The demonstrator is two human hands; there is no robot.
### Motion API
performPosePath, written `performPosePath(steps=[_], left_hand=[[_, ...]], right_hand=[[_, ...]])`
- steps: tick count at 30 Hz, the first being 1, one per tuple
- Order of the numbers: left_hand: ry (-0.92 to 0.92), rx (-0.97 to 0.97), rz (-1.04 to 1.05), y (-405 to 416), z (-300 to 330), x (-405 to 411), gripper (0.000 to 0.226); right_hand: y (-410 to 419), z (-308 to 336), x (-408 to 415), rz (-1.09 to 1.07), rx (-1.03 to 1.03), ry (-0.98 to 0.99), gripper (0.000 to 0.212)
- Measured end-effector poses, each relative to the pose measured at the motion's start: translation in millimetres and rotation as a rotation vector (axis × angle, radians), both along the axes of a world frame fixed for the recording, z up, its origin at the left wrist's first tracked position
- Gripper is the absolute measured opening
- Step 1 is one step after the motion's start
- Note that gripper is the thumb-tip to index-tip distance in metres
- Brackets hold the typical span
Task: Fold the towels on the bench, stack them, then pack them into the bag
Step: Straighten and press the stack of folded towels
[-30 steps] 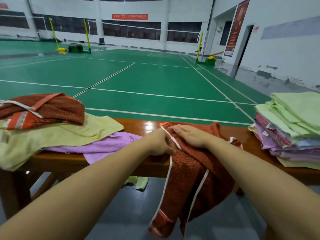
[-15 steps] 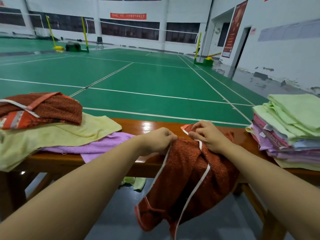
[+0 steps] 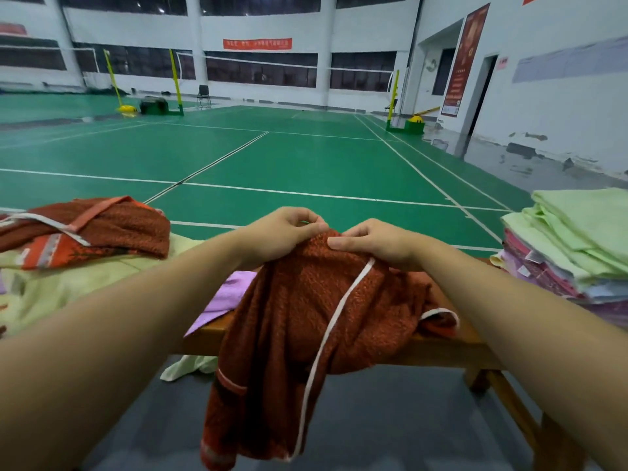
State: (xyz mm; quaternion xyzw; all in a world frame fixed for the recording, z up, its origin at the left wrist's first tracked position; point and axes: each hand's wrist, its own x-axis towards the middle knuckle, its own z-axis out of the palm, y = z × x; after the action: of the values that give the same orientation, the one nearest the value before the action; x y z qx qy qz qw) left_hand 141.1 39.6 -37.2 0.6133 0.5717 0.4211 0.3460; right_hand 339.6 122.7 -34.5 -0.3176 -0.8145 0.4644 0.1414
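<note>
Both hands at centre: my left hand (image 3: 283, 232) and right hand (image 3: 377, 244) pinch the rust towel's (image 3: 306, 317) top edge, rest draping over the bench (image 3: 441, 348). Folded stack (image 3: 574, 246) at 3 o'clock, unfolded pile (image 3: 68, 260) at 9.

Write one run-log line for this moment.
stage: folding | left hand: grips rust towel | right hand: grips same towel | folded stack: right
</note>
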Motion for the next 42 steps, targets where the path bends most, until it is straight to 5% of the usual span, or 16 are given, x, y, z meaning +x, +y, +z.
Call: performPosePath(steps=[9, 17, 24, 27, 34, 38, 42], left_hand=[[0.179, -0.134, -0.014, -22, 44, -45, 0.044], [0.099, -0.304, -0.001, -42, 37, -85, 0.057], [0.147, -0.422, 0.039, -65, 41, -128, 0.057], [0.23, -0.326, 0.097, -65, 45, -140, 0.065], [0.263, -0.211, 0.136, -72, 39, -170, 0.089], [0.415, -0.286, 0.161, -83, 28, -188, 0.081], [0.525, -0.294, 0.229, -79, 22, -199, 0.077]], right_hand=[[10, 37, 15, 0.004, -0.004, -0.006, 0.021], [31, 45, 51, -0.069, -0.042, -0.033, 0.04], [46, 51, 83, -0.157, 0.412, -0.483, 0.042], [42, 58, 87, -0.172, 0.421, -0.52, 0.046], [32, 64, 96, -0.163, 0.098, -0.304, 0.048], [36, 62, 105, -0.173, -0.013, -0.182, 0.035], [43, 62, 104, -0.209, -0.04, -0.06, 0.051]])
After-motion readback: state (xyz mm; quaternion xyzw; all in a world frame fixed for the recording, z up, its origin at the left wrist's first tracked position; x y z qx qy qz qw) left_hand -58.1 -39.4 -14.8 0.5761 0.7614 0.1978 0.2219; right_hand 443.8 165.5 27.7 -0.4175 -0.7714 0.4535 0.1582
